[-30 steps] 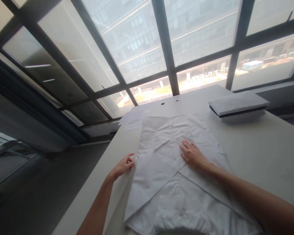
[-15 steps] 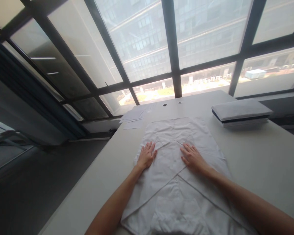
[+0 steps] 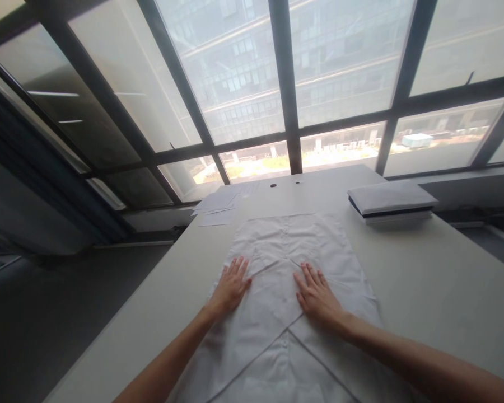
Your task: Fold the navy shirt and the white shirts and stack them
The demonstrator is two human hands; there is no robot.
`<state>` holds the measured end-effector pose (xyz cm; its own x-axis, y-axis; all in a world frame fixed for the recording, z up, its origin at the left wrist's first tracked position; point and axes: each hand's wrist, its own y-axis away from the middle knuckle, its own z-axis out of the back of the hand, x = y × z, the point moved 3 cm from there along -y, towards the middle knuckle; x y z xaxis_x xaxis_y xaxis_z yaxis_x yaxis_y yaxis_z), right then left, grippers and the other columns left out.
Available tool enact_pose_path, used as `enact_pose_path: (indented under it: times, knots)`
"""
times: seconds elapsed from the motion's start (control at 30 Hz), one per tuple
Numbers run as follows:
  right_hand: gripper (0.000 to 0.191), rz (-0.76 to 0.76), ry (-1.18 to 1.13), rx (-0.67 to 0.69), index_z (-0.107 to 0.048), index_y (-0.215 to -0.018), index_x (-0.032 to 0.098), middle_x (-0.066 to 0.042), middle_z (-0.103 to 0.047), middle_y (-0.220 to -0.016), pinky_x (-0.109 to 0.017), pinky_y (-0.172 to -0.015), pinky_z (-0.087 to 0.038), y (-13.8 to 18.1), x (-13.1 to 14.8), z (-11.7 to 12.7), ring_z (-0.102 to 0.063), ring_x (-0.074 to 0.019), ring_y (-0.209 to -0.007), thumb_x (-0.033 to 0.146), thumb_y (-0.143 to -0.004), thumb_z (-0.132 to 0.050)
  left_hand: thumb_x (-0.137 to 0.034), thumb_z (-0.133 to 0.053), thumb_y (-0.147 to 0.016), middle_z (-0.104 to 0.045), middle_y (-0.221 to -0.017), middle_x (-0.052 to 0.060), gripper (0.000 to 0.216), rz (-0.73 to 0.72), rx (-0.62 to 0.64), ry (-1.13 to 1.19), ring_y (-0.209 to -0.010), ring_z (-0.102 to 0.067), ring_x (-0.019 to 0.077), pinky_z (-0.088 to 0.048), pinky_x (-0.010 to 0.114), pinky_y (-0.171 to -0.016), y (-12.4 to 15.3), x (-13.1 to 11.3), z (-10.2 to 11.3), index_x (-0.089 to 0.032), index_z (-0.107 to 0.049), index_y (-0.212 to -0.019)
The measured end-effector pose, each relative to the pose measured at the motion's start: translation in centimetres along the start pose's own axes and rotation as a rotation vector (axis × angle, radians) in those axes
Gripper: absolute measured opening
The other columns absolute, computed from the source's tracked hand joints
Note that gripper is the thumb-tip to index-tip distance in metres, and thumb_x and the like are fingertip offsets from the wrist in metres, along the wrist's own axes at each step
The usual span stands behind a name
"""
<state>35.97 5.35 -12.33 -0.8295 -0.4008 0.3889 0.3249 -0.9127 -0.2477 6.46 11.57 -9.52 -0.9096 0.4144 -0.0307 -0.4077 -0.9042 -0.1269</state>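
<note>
A white buttoned garment (image 3: 271, 313), which looks like a shirt or a coat, lies spread flat on the white table (image 3: 437, 291). Its front edges part in a V shape near the middle, and light wrinkles run across the cloth. My left hand (image 3: 231, 286) rests palm down on the garment's left side, fingers stretched out. On the right half, my right hand (image 3: 318, 295) also lies flat, fingers slightly spread. Neither hand grips the cloth. The garment's near end runs out of the bottom of the view.
Loose white sheets of paper (image 3: 217, 206) lie at the table's far left. Toward the far right sits a stack of folded white items (image 3: 392, 197) with a dark layer in it. Large windows (image 3: 235, 73) stand behind the table, a dark curtain (image 3: 73, 190) at left.
The view has shifted, so the garment and both hands appear lower and farther left in the picture. Both hands stay flat at nearly the same places on the cloth.
</note>
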Motion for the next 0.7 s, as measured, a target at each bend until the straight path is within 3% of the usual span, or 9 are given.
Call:
enact_pose_path:
  times: [0.13, 0.2, 0.27, 0.37, 0.43, 0.5, 0.53, 0.63, 0.7]
  knots:
    - [0.044, 0.032, -0.48, -0.084, -0.061, -0.134, 0.019, -0.014, -0.048, -0.151, -0.047, -0.116, -0.032, -2.6, 0.2, 2.5, -0.04, -0.0277, -0.141, 0.028, -0.093, -0.052, -0.038, -0.038, -0.103, -0.039, -0.157, 0.009, 0.047, -0.154, -0.069, 0.055, -0.147, -0.03, 0.0273, -0.026, 0.051, -0.12, -1.5, -6.8, 1.9, -0.022, -0.045, -0.147]
    - [0.036, -0.063, -0.843, -0.019, -0.068, -0.119, 0.018, -0.015, -0.064, -0.132, -0.047, -0.108, -0.042, -4.8, -0.8, 3.0, -0.057, -0.0277, -0.125, 0.037, -0.094, -0.052, -0.036, -0.04, -0.102, -0.046, -0.152, 0.008, 0.044, -0.23, -0.05, 0.112, -0.143, -0.039, 0.0246, -0.029, 0.047, -0.119, -2.4, -10.5, 1.6, -0.024, -0.048, -0.144]
    - [0.037, -0.216, -1.199, 0.128, -0.07, -0.109, 0.016, -0.016, -0.07, -0.119, -0.048, -0.103, -0.047, -6.7, -2.6, 2.9, -0.066, -0.0274, -0.112, 0.045, -0.094, -0.053, -0.035, -0.045, -0.1, -0.043, -0.154, 0.01, 0.048, -0.256, -0.032, 0.143, -0.145, -0.035, 0.0256, -0.028, 0.046, -0.12, -3.0, -13.1, 0.7, -0.022, -0.045, -0.147]
    - [0.045, -0.347, -1.604, 0.467, -0.065, -0.116, 0.016, -0.016, -0.068, -0.124, -0.047, -0.107, -0.043, -8.2, -6.2, 3.2, -0.066, -0.0253, -0.113, 0.053, -0.096, -0.051, -0.037, -0.049, -0.098, -0.027, -0.163, 0.009, 0.059, -0.257, -0.022, 0.16, -0.151, -0.021, 0.0289, -0.025, 0.049, -0.121, -3.1, -14.2, -1.0, -0.024, -0.035, -0.154]
    - [0.049, -0.358, -1.726, 0.693, -0.058, -0.127, 0.016, -0.016, -0.064, -0.132, -0.048, -0.109, -0.042, -8.6, -9.1, 4.2, -0.064, -0.0252, -0.118, 0.054, -0.099, -0.046, -0.039, -0.049, -0.099, -0.02, -0.165, 0.006, 0.06, -0.245, -0.022, 0.162, -0.152, -0.016, 0.0298, -0.025, 0.05, -0.121, -2.9, -13.8, -1.8, -0.029, -0.032, -0.155]
    - [0.048, -0.403, -1.753, 0.751, -0.054, -0.132, 0.015, -0.018, -0.062, -0.134, -0.048, -0.106, -0.044, -9.6, -12.5, 5.4, -0.064, -0.0261, -0.118, 0.05, -0.102, -0.04, -0.04, -0.048, -0.099, -0.018, -0.166, 0.006, 0.059, -0.235, -0.02, 0.161, -0.152, -0.016, 0.0299, -0.024, 0.05, -0.121, -2.8, -13.3, -2.1, -0.03, -0.032, -0.155]
    - [0.046, -0.452, -1.764, 0.668, -0.054, -0.132, 0.014, -0.019, -0.063, -0.132, -0.048, -0.103, -0.047, -10.4, -14.4, 6.1, -0.066, -0.0259, -0.115, 0.046, -0.103, -0.038, -0.04, -0.048, -0.1, -0.017, -0.166, 0.005, 0.058, -0.235, -0.017, 0.161, -0.152, -0.016, 0.0296, -0.024, 0.049, -0.121, -2.8, -13.2, -2.1, -0.031, -0.032, -0.155]
    - [0.038, -0.633, -1.775, 0.074, -0.053, -0.129, 0.013, -0.019, -0.069, -0.118, -0.044, -0.092, -0.055, -14.2, -20.0, 8.2, -0.072, -0.0219, -0.098, 0.033, -0.105, -0.03, -0.04, -0.048, -0.1, -0.017, -0.166, 0.005, 0.058, -0.228, -0.001, 0.169, -0.152, -0.016, 0.0285, -0.023, 0.048, -0.121, -2.7, -13.3, -1.8, -0.031, -0.032, -0.155]
    - [0.039, -0.671, -1.749, -0.172, -0.05, -0.13, 0.018, -0.015, -0.07, -0.114, -0.038, -0.088, -0.057, -16.7, -21.9, 8.9, -0.072, -0.0168, -0.091, 0.029, -0.106, -0.021, -0.041, -0.047, -0.1, -0.016, -0.166, 0.005, 0.058, -0.219, 0.01, 0.176, -0.152, -0.016, 0.028, -0.023, 0.047, -0.122, -2.8, -13.4, -1.7, -0.031, -0.032, -0.155]
